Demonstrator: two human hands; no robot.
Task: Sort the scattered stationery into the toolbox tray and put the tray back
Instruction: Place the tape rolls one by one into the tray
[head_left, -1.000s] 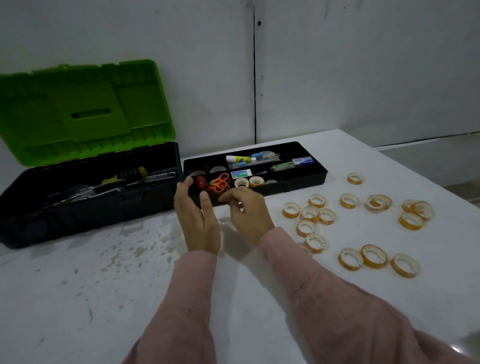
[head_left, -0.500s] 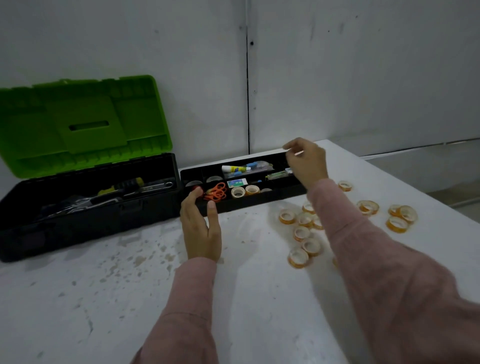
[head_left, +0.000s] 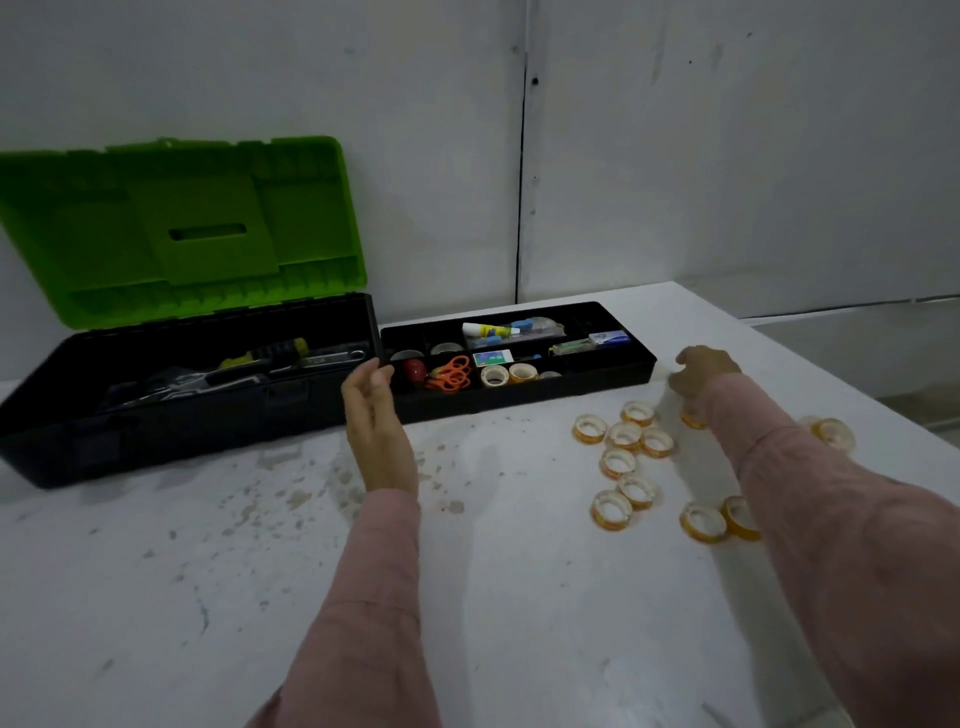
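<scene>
The black toolbox tray (head_left: 519, 402) lies on the white table beside the open toolbox (head_left: 182, 415). Its compartments hold orange scissors (head_left: 452, 371), two tape rolls (head_left: 506, 374), a glue tube (head_left: 488, 330) and small boxes. Several orange-cored tape rolls (head_left: 626, 434) are scattered on the table right of the tray. My left hand (head_left: 376, 421) is open, its fingertips at the tray's front left corner. My right hand (head_left: 701, 371) hovers just past the tray's right end, fingers loosely bent down over a tape roll (head_left: 693, 418), with nothing seen in it.
The toolbox's green lid (head_left: 182, 228) leans back against the wall; tools lie in its black base. More tape rolls (head_left: 704, 522) sit near my right sleeve and one (head_left: 834, 434) close to the table's right edge. The near table surface is stained.
My right hand has moved from above the tray's right end down and right, toward the scattered tape rolls. My left hand stayed at the tray's left corner.
</scene>
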